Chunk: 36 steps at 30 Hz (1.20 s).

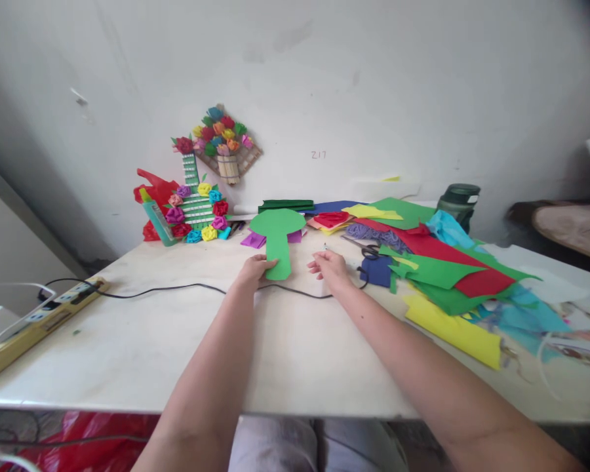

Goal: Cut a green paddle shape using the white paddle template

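Observation:
A green paper cutout (276,229) with a broad rounded top and a straight stem stands out over the middle of the table. My left hand (256,269) pinches its stem near the lower end, thumb on the front. To the right of the cutout, my right hand (328,267) hovers with curled fingers around a thin, pen-like thing (325,246); only a small end shows above the hand, so its exact kind is unclear. Behind the cutout lies purple paper (254,240). Black-handled scissors (368,250) and a dark blue paper piece (376,270) rest right of my right hand.
A black cable (167,287) crosses the table from a power strip (54,318). A glue bottle (156,219) leans beside a paper-flower craft (198,210) at the back left. Coloured paper sheets (437,269) pile up on the right, before a dark bottle (459,202).

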{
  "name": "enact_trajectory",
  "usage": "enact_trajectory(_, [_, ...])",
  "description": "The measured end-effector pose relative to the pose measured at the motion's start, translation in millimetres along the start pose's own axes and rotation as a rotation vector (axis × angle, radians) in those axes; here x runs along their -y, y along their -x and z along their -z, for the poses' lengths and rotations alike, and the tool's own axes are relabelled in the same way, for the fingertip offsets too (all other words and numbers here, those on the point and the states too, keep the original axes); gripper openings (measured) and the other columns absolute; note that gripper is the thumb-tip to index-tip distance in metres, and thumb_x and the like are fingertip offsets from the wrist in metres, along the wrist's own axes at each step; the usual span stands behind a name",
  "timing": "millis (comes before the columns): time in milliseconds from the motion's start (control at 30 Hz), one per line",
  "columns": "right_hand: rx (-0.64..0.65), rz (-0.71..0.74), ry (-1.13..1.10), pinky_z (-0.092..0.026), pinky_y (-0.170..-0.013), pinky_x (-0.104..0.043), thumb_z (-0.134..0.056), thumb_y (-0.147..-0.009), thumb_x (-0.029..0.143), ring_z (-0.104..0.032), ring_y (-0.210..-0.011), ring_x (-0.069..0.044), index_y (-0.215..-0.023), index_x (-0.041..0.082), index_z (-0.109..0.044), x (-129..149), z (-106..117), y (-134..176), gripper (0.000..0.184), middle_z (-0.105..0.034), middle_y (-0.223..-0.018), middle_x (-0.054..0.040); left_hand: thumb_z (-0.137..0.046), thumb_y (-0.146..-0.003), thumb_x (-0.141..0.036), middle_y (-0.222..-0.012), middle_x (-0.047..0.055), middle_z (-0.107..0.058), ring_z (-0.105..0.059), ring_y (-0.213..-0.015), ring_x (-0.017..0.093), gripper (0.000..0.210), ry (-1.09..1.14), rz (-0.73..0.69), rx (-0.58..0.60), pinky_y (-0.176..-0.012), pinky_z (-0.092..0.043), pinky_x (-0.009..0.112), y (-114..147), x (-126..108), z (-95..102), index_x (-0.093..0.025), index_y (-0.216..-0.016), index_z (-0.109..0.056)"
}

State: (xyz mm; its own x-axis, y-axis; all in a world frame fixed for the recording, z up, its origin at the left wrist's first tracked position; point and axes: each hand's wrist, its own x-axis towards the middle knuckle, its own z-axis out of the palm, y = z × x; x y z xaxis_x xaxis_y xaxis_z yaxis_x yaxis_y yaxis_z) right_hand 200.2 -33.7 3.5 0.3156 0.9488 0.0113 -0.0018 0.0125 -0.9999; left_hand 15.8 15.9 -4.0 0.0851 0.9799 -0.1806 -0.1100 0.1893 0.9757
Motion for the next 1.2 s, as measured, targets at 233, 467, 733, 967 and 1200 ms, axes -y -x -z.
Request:
enact_trajectory(233, [-0.003, -0.004, 0.010, -0.035, -0.033, -0.015, -0.048, -0.077, 0.014, -0.053, -0.043, -0.008, -0.072, 0.015, -0.053, -0.6, 1.3, -0.7, 0.007, -0.061, -0.057, -0.0001, -0.074, -0.056, -0.015, -0.072, 0.005, -0.066, -0.064, -0.059, 0.019, 0.047, 0.015, 0.009, 0.092, -0.054, -0.053, 0.031, 5.1, -2.6, 10.1, -0.016, -0.098, -0.054])
enact_trajectory(467, [-0.016, 0.011, -0.014, -0.035, -0.033, -0.015, -0.049, -0.077, 0.019, -0.054, -0.044, -0.008, -0.070, 0.015, -0.053, 0.6, 3.1, -0.6, 0.008, -0.061, -0.059, -0.0006, -0.073, -0.055, -0.011, -0.068, 0.005, -0.066, -0.063, -0.056, 0.017, 0.040, 0.055, -0.036, 0.008, -0.055, -0.053, 0.030, 2.7, -4.0, 8.1, -0.013, -0.091, -0.056])
enact_trajectory(733, [-0.166, 0.159, -0.040, -0.038, -0.032, -0.018, -0.044, -0.080, 0.038, -0.050, -0.038, -0.009, -0.061, 0.018, -0.046, -9.7, 10.9, -13.9, 0.028, -0.053, -0.049, 0.0024, -0.070, -0.057, -0.015, -0.060, -0.002, -0.059, -0.056, -0.050, 0.011, 0.035, 0.128, -0.224, -0.415, -0.049, -0.046, 0.022, -9.7, -3.6, 20.8, -0.015, -0.089, -0.058])
enact_trajectory(967, [-0.190, 0.188, 0.040, -0.038, -0.032, -0.018, -0.049, -0.076, 0.037, -0.048, -0.037, -0.008, -0.062, 0.019, -0.047, -12.4, 10.3, -16.5, 0.024, -0.054, -0.050, 0.0028, -0.071, -0.055, -0.019, -0.060, 0.000, -0.060, -0.057, -0.051, 0.013, 0.037, 0.027, -0.197, -0.383, -0.050, -0.046, 0.025, -17.1, 4.1, 15.1, -0.015, -0.090, -0.059])
enact_trajectory(1200, [-0.164, 0.167, 0.051, -0.037, -0.033, -0.016, -0.050, -0.074, 0.028, -0.047, -0.037, -0.008, -0.065, 0.018, -0.048, -10.6, 9.7, -14.2, 0.014, -0.054, -0.050, 0.0036, -0.075, -0.052, -0.018, -0.063, 0.004, -0.064, -0.063, -0.059, 0.018, 0.034, -0.090, -0.132, -0.247, -0.055, -0.051, 0.030, -22.5, 11.5, 12.5, -0.013, -0.083, -0.062])
